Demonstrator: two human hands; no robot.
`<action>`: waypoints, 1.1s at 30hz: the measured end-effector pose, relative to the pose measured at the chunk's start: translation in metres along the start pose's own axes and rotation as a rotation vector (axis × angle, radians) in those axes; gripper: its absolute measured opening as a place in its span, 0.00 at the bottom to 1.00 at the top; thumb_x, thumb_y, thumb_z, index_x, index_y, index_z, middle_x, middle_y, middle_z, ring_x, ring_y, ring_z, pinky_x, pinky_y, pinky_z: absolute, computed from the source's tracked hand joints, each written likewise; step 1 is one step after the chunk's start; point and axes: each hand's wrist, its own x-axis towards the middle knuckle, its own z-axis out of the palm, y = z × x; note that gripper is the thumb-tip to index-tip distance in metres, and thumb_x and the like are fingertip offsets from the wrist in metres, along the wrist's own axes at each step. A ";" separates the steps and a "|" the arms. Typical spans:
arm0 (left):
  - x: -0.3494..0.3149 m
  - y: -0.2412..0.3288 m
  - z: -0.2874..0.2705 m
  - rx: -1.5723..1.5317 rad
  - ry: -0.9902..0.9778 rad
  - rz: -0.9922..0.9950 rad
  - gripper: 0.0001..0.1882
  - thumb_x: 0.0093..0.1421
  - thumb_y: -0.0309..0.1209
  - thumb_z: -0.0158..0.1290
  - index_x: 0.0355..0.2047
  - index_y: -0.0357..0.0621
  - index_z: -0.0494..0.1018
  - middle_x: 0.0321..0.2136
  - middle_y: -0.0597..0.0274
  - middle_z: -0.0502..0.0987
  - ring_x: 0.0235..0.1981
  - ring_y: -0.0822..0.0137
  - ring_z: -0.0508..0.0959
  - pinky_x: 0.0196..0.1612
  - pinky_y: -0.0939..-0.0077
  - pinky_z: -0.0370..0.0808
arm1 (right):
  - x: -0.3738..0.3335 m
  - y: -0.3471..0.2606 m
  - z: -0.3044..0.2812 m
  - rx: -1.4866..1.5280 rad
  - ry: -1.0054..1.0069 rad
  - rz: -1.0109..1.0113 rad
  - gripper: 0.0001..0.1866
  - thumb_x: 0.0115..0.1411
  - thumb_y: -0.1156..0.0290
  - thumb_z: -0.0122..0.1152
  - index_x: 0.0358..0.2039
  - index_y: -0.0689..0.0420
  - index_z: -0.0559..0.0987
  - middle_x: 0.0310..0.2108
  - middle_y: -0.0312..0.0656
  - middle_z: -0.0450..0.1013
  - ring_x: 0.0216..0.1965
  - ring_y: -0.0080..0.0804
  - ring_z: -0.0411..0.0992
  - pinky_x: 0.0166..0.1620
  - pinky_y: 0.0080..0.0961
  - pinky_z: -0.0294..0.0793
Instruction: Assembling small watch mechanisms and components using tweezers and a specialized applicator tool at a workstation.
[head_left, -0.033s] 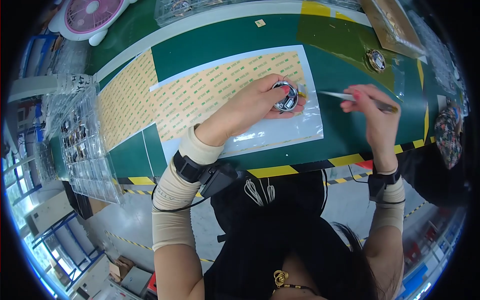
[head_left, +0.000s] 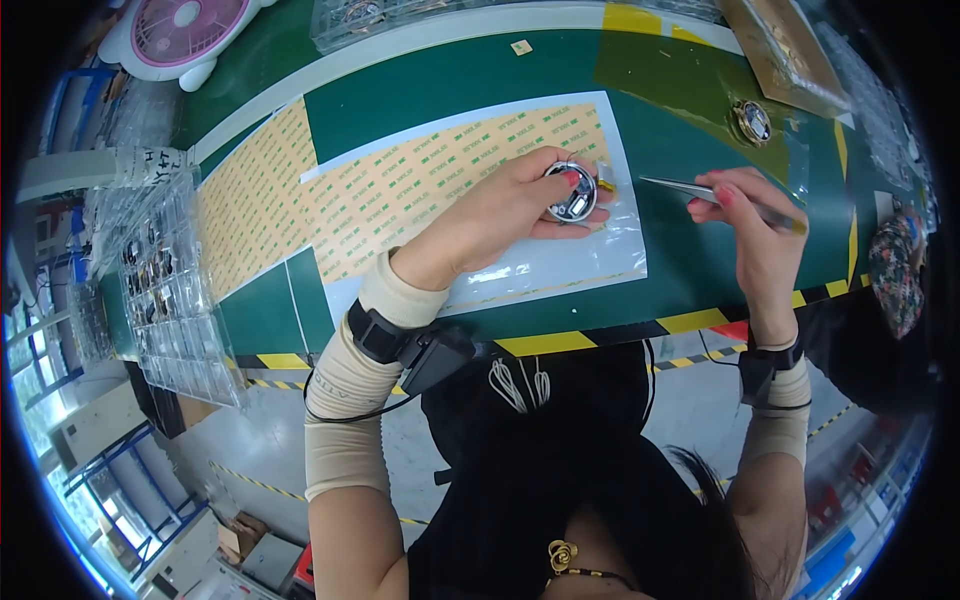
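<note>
My left hand (head_left: 515, 200) is closed round a small round case (head_left: 573, 197) with a silver rim and electronic parts inside. The thumb presses on its edge, and a small yellow tab (head_left: 607, 186) sticks out at its right side. Beneath that hand lies a white sheet (head_left: 628, 240) bearing tan sticker backing (head_left: 400, 195) with green print. To the right, my right hand (head_left: 750, 215) pinches a pair of metal tweezers (head_left: 690, 187). Their tip points left toward the case, apart from it.
Another round case (head_left: 752, 121), gold-rimmed, lies at the far right near a cardboard box (head_left: 785, 50). Clear plastic trays (head_left: 165, 290) with small parts stand at the left. A second tan sheet (head_left: 255, 195) and a pink-and-white fan (head_left: 185, 30) are also on the left.
My right hand has shifted very slightly to the right, and the tweezers have turned a little in it. The yellow tab beside the case shows more plainly. My left arm has barely moved.
</note>
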 end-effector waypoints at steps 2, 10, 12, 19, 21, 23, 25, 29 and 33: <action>0.001 0.002 -0.004 -0.187 -0.059 0.002 0.15 0.65 0.32 0.33 0.48 0.37 0.60 0.41 0.47 0.70 0.42 0.55 0.75 0.44 0.68 0.76 | -0.002 -0.002 0.008 -0.093 -0.112 -0.160 0.09 0.49 0.82 0.58 0.34 0.68 0.76 0.35 0.50 0.72 0.31 0.34 0.75 0.33 0.24 0.76; -0.003 0.006 -0.005 -0.201 -0.085 0.103 0.19 0.66 0.40 0.30 0.48 0.40 0.60 0.37 0.48 0.71 0.37 0.55 0.77 0.39 0.68 0.77 | 0.003 -0.011 0.035 -0.465 -0.438 -0.693 0.12 0.43 0.83 0.61 0.32 0.65 0.76 0.38 0.48 0.72 0.36 0.37 0.73 0.35 0.25 0.73; -0.004 0.004 -0.006 -0.192 -0.086 0.113 0.19 0.66 0.40 0.30 0.47 0.41 0.60 0.36 0.49 0.71 0.35 0.57 0.77 0.37 0.68 0.77 | 0.004 -0.012 0.037 -0.456 -0.458 -0.690 0.11 0.44 0.82 0.62 0.31 0.64 0.76 0.38 0.47 0.72 0.36 0.38 0.72 0.36 0.26 0.72; -0.007 0.002 -0.004 -0.111 -0.047 0.123 0.20 0.66 0.41 0.29 0.48 0.40 0.60 0.33 0.50 0.71 0.24 0.64 0.72 0.26 0.72 0.77 | 0.007 -0.004 0.044 -0.493 -0.476 -0.765 0.13 0.43 0.82 0.63 0.32 0.63 0.76 0.37 0.47 0.72 0.35 0.37 0.73 0.33 0.25 0.73; -0.007 0.002 -0.004 -0.129 -0.044 0.118 0.20 0.66 0.41 0.29 0.47 0.40 0.61 0.32 0.51 0.71 0.23 0.66 0.71 0.23 0.73 0.75 | 0.006 -0.002 0.044 -0.510 -0.476 -0.791 0.13 0.42 0.82 0.63 0.32 0.62 0.76 0.37 0.46 0.72 0.34 0.37 0.73 0.32 0.25 0.73; -0.007 0.001 -0.005 -0.137 -0.043 0.115 0.20 0.66 0.41 0.29 0.46 0.40 0.62 0.32 0.52 0.71 0.22 0.67 0.70 0.21 0.74 0.74 | 0.002 0.002 0.045 -0.568 -0.474 -0.867 0.14 0.42 0.82 0.64 0.33 0.61 0.76 0.37 0.46 0.72 0.34 0.37 0.73 0.31 0.25 0.73; -0.005 0.000 -0.008 -0.191 -0.068 0.109 0.19 0.66 0.42 0.29 0.45 0.41 0.62 0.31 0.53 0.71 0.22 0.68 0.70 0.18 0.77 0.71 | 0.001 0.005 0.046 -0.596 -0.470 -0.906 0.15 0.42 0.82 0.64 0.34 0.61 0.77 0.37 0.45 0.72 0.33 0.38 0.73 0.30 0.25 0.74; -0.004 0.003 -0.006 -0.260 -0.050 0.082 0.19 0.66 0.42 0.30 0.45 0.41 0.63 0.29 0.54 0.72 0.21 0.70 0.69 0.15 0.80 0.67 | 0.000 0.006 0.048 -0.645 -0.456 -0.983 0.17 0.42 0.83 0.63 0.36 0.61 0.76 0.36 0.45 0.72 0.34 0.38 0.73 0.30 0.26 0.74; 0.000 -0.008 -0.013 -0.318 -0.075 0.028 0.19 0.66 0.42 0.30 0.44 0.42 0.63 0.29 0.53 0.72 0.20 0.70 0.68 0.16 0.79 0.65 | 0.004 0.000 0.051 -0.661 -0.385 -1.009 0.18 0.42 0.84 0.61 0.37 0.61 0.76 0.36 0.45 0.72 0.33 0.38 0.73 0.29 0.26 0.74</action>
